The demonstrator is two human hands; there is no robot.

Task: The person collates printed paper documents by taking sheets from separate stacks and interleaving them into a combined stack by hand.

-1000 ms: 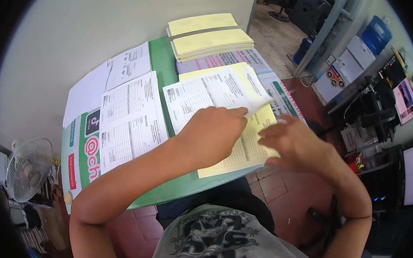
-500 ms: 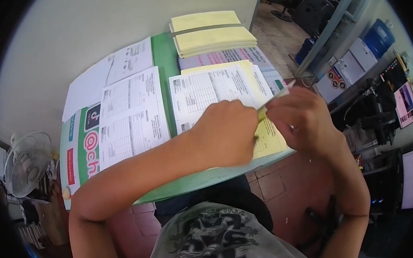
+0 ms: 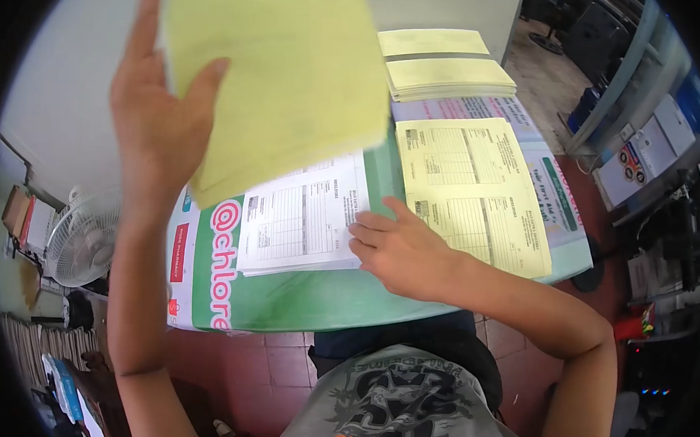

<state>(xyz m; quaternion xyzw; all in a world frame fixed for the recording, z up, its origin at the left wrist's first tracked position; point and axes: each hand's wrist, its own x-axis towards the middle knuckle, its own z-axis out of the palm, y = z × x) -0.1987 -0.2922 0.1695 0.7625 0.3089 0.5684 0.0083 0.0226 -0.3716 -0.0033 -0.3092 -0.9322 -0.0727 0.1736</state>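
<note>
My left hand (image 3: 161, 121) is raised at the upper left, its thumb across the face of a large yellow sheet (image 3: 286, 73) that hangs tilted over the table. Below that sheet lies a stack of white printed forms (image 3: 302, 220), partly covered. My right hand (image 3: 403, 253) rests at the right edge of the white forms with its fingers spread, holding nothing. To its right is a stack of yellow printed forms (image 3: 478, 193), face up.
Folded yellow stacks (image 3: 452, 77) lie at the back of the green table (image 3: 322, 300). A fan (image 3: 88, 236) stands at the left. Beyond the table's right side are a water dispenser (image 3: 646, 151) and a doorway frame.
My left hand has swung up and left, now with a yellow sheet. My right hand has moved down and left and opened. Yellow forms now show where white ones lay on the right.
</note>
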